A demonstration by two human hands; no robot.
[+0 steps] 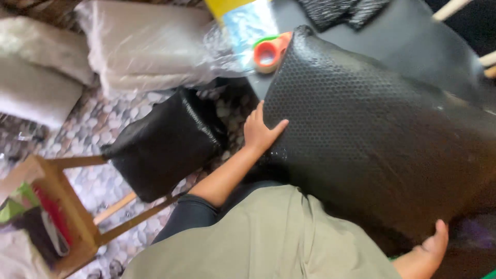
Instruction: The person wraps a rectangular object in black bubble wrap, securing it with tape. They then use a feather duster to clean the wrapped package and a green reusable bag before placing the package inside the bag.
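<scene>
Hands flat, no grip closed: my left hand (pixel 260 132) presses the big black bubble-wrapped bundle (pixel 372 139) on the dark grey table (pixel 413 36), right hand (pixel 429 253) open beneath its lower edge. Orange tape dispenser (pixel 268 52) waits beyond my left fingers; wrap on, no taping visible.

- Your left hand (pixel 261 132) lies flat, fingers spread, on the near-left edge of a big sheet of black bubble wrap (pixel 372 139).
- Your right hand (pixel 429 250) cups the sheet's lower right edge, palm up, thumb raised.
- The sheet drapes over a dark table (pixel 408 36); an orange tape dispenser (pixel 269 52) sits just past its top corner.
- To your left a black wrapped parcel (pixel 165 144) rests beside a wooden stool (pixel 67 206) on the pebble-patterned floor (pixel 103 124).
- Clear-bagged white bundles (pixel 144 46) lie farther off, blurred.
</scene>
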